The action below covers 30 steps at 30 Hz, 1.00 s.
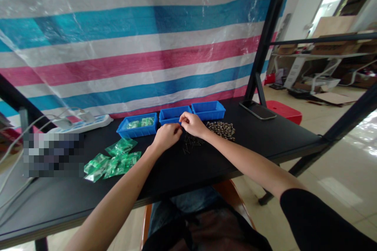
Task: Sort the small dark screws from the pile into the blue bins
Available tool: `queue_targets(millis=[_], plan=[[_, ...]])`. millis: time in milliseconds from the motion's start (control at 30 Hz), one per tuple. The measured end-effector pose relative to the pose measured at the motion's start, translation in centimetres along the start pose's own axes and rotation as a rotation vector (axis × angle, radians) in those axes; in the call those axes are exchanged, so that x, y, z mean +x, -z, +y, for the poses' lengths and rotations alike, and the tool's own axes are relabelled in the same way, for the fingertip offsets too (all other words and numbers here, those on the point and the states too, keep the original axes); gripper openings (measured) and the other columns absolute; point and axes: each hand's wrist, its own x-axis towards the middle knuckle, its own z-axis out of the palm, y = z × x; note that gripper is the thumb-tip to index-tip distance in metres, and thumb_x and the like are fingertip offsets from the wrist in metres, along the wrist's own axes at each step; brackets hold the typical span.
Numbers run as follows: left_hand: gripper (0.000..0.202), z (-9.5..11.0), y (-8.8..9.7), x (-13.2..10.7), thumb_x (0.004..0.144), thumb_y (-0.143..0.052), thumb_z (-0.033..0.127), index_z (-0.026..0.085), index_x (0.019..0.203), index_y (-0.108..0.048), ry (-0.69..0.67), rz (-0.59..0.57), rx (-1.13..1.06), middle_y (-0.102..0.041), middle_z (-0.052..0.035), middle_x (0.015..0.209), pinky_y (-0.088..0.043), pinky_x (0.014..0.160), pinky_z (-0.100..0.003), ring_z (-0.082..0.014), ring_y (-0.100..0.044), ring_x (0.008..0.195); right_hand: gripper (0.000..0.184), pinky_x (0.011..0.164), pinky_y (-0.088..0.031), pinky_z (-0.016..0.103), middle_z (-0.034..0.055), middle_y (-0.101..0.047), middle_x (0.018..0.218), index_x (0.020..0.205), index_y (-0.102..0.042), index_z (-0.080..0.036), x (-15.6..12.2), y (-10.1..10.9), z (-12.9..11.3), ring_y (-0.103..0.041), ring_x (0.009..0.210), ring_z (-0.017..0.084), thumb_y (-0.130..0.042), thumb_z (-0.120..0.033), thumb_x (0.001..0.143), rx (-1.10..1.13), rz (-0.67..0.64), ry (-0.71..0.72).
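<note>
Above the front edge of the middle blue bin (174, 113), my left hand (167, 138) and my right hand (193, 124) meet with curled fingers. Each is closed in a pinch, and whatever lies between the fingertips is too small or hidden to make out. Partly beneath my right wrist lies a loose pile of thin black screws (192, 144). To its right is a heap of small shiny metal pieces (224, 129). Small green-and-clear packets sit inside the left blue bin (138, 131), and the right blue bin (208, 111) stands beside the middle one.
More green plastic packets (119, 160) lie left of my left forearm. A white power strip (85, 124) with plugs and cables is at the back left, near a blurred-out patch. A phone (257, 110) rests at the right. Black frame posts and a striped sheet (141, 55) bound the table.
</note>
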Motion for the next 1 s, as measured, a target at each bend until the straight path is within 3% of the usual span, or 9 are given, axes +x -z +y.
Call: queue_targets(millis=[233,467,767,1000], plan=[[0.029,0.0,0.3,-0.1,0.083,-0.037,0.029,0.019,0.076,-0.064,0.041,0.002,0.003,-0.068,-0.0053,0.08,-0.036,0.059,-0.026,-0.0191,-0.061,0.074,0.006,0.059,-0.036,0.023,-0.0016,-0.056,0.065,0.074,-0.055,-0.015,-0.1,0.3,-0.1,-0.05,0.06,0.011,-0.051,-0.01,0.076,-0.082,-0.095,0.056],[0.031,0.0,0.4,-0.1,0.082,-0.037,0.03,0.02,0.075,-0.065,0.037,0.008,0.013,-0.068,-0.0055,0.077,-0.036,0.061,-0.026,-0.0188,-0.06,0.072,0.013,0.061,-0.033,0.022,-0.003,-0.05,0.059,0.071,-0.054,-0.014,0.0,0.8,-0.5,-0.045,0.059,0.01,-0.047,-0.008,0.079,-0.158,-0.164,0.091],[0.031,-0.1,0.3,0.0,0.082,-0.037,0.028,0.019,0.073,-0.065,0.038,0.0,0.027,-0.067,-0.0061,0.075,-0.035,0.059,-0.026,-0.0186,-0.06,0.07,0.013,0.059,-0.037,0.022,-0.0011,-0.055,0.07,0.079,-0.051,-0.015,0.2,-0.3,0.8,-0.049,0.062,0.011,-0.042,-0.006,0.078,0.042,-0.117,0.008],[0.029,0.0,0.3,0.0,0.082,-0.038,0.028,0.018,0.072,-0.064,0.038,0.002,0.015,-0.067,-0.0059,0.075,-0.034,0.058,-0.026,-0.0177,-0.06,0.069,0.015,0.06,-0.037,0.022,-0.0025,-0.052,0.067,0.078,-0.049,-0.016,0.1,-0.4,0.5,-0.048,0.061,0.011,-0.041,-0.004,0.077,0.007,-0.098,0.023]])
